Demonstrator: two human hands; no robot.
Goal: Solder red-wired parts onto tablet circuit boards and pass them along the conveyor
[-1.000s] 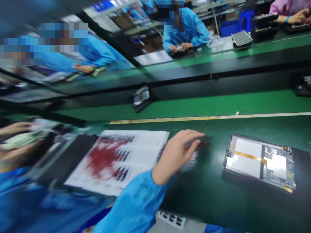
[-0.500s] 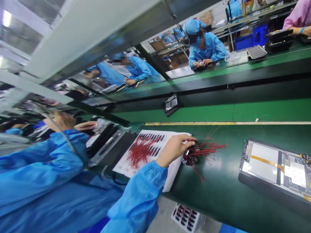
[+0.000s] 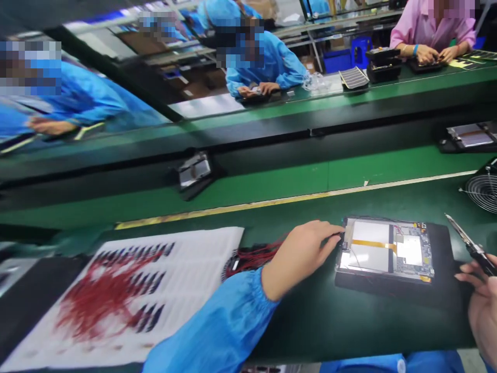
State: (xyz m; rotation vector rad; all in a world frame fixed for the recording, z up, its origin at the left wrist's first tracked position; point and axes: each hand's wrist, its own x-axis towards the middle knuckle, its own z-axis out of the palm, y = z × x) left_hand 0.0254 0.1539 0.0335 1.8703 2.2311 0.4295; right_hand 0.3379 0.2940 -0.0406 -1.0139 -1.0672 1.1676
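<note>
My left hand [image 3: 305, 254] is at the left edge of an opened tablet [image 3: 368, 256]. Its thumb and forefinger are pinched together there, and what lies between them is too small to make out. The tablet shows silver battery plates, an orange ribbon strip and a circuit board, and rests on a black block [image 3: 442, 259]. Partly behind my left wrist lies a bundle of red-wired black parts [image 3: 248, 256]. At the right edge, my right hand [image 3: 483, 300] holds a soldering iron [image 3: 468, 241], its tip pointing up and left.
A white sheet [image 3: 202, 269] with rows of black parts and tangled red wires [image 3: 97, 295] covers the bench's left side. A coiled metal iron stand [image 3: 483, 191] is at the far right. Another tablet unit [image 3: 196, 171] sits on the green strip beyond. Co-workers sit across the line.
My left hand has moved right, from the red-wired bundle to the tablet's edge. The view has swung right, bringing my right hand and the soldering iron into sight.
</note>
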